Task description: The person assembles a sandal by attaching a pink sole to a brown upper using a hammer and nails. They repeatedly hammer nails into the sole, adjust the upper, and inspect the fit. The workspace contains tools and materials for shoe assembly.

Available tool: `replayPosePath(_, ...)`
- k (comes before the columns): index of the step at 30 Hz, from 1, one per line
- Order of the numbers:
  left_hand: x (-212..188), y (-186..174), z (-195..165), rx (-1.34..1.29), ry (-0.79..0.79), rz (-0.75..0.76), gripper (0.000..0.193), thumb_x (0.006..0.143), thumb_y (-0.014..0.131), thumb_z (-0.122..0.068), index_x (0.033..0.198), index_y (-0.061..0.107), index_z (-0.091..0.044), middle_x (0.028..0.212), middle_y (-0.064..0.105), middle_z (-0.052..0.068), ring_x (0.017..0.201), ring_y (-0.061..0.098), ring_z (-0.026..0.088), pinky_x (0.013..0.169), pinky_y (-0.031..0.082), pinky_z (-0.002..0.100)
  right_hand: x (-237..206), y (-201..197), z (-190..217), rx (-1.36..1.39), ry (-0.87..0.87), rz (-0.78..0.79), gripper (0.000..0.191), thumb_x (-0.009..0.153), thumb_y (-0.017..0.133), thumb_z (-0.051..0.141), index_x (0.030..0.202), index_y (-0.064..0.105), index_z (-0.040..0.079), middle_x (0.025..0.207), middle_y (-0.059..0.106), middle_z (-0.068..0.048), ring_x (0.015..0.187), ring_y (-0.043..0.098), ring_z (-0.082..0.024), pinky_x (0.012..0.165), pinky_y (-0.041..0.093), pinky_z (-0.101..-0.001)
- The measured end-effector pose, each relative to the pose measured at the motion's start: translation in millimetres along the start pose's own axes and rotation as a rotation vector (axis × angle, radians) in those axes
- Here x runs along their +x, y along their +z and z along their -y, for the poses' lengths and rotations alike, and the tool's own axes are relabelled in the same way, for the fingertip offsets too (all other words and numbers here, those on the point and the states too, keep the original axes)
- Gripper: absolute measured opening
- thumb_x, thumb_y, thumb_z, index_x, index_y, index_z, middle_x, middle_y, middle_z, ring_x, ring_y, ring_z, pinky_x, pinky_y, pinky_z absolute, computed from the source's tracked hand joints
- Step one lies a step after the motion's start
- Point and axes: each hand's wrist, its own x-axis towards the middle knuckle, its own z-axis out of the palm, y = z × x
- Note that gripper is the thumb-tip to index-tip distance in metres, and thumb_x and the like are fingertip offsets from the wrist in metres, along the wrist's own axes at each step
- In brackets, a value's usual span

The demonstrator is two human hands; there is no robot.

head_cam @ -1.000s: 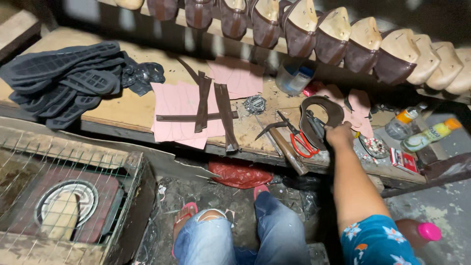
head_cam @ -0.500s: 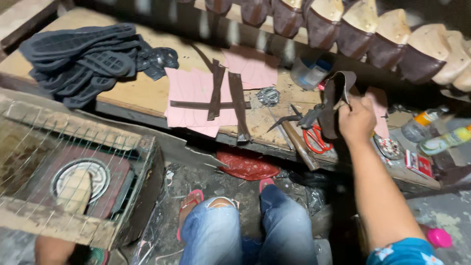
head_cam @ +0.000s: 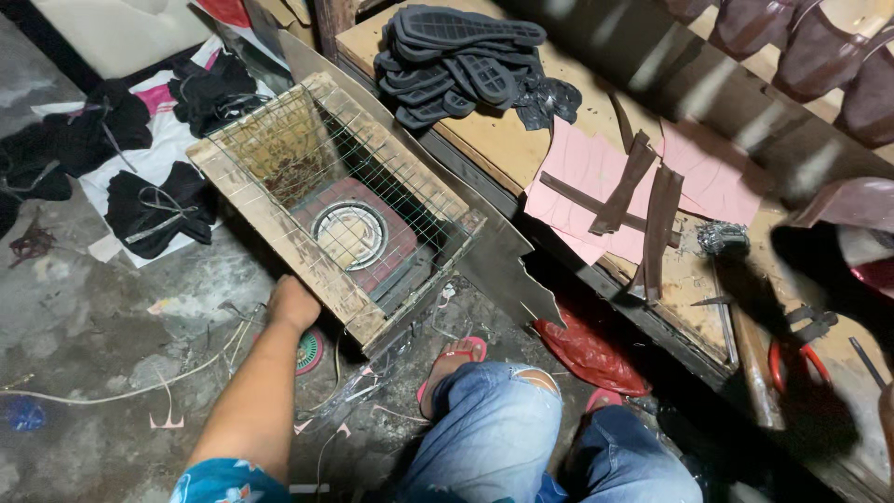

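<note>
The left hand [head_cam: 294, 304] sits just left of the frame's centre, pressed against the lower outer edge of a wooden box with a wire-mesh top [head_cam: 326, 191]. The fingers curl out of sight behind the box's rim, so whether they clench the wood or only rest on it cannot be told. Inside the box, under the mesh, a round heating coil [head_cam: 349, 235] lies in a reddish square base; the mesh likely serves as a rack that keeps pieces above the heat. The box stands on the concrete floor [head_cam: 93, 317], tight against the front of the low wooden workbench [head_cam: 494, 140], near the knees in torn blue jeans [head_cam: 503, 438] at bottom centre.

The right hand is not in view; only a dark blur crosses the right edge, with a brown strap-like shape [head_cam: 843, 200] that is too smeared to name.

On the workbench at upper centre, black rubber shoe soles [head_cam: 461, 61] are stacked in a loose heap, probably kept close as stock. Right of them, pink paper sheets [head_cam: 605, 177] lie flat under crossed brown leather strips [head_cam: 643, 200], as if shielding the board. Red-handled pliers [head_cam: 792, 359] lie at lower right. A crumpled red plastic bag [head_cam: 587, 349] lies under the bench edge, and black cut pieces [head_cam: 158, 200] rest on a white sheet at upper left. No label is legible.
</note>
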Motion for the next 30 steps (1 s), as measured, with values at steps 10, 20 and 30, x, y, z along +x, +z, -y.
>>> replayPosePath(10, 17, 22, 18, -0.087, -0.095, 0.024, 0.051, 0.084, 0.071, -0.044, 0.120, 0.073, -0.008, 0.129, 0.065, 0.025, 0.121, 0.060, 0.044, 0.100, 0.049, 0.050, -19, 13, 125, -0.472, -0.479, 0.075, 0.030, 0.079, 0.078, 0.007, 0.108, 0.083, 0.012, 0.080, 0.063, -0.013, 0.080, 0.063, -0.032, 0.077, 0.048, -0.0429)
replayPosePath(20, 19, 18, 20, -0.091, -0.109, 0.063, 0.047, 0.087, 0.070, -0.043, 0.119, 0.074, -0.009, 0.127, 0.068, 0.024, 0.120, 0.062, 0.044, 0.099, 0.051, 0.050, -63, 48, 122, 0.810, 0.196, 0.627, 0.046, 0.093, 0.047, 0.010, 0.134, 0.064, -0.001, 0.129, 0.071, -0.011, 0.109, 0.065, -0.017, 0.098, 0.047, -0.0278)
replayPosePath(30, 18, 7, 16, -0.150, -0.072, 0.079, 0.045, 0.086, 0.072, -0.040, 0.119, 0.074, -0.010, 0.122, 0.069, 0.021, 0.117, 0.064, 0.042, 0.097, 0.051, 0.048, -154, 83, 108, 1.025, 0.690, 0.608, 0.049, 0.089, 0.061, 0.000, 0.138, 0.057, -0.002, 0.119, 0.068, -0.013, 0.105, 0.064, -0.017, 0.092, 0.050, -0.0327)
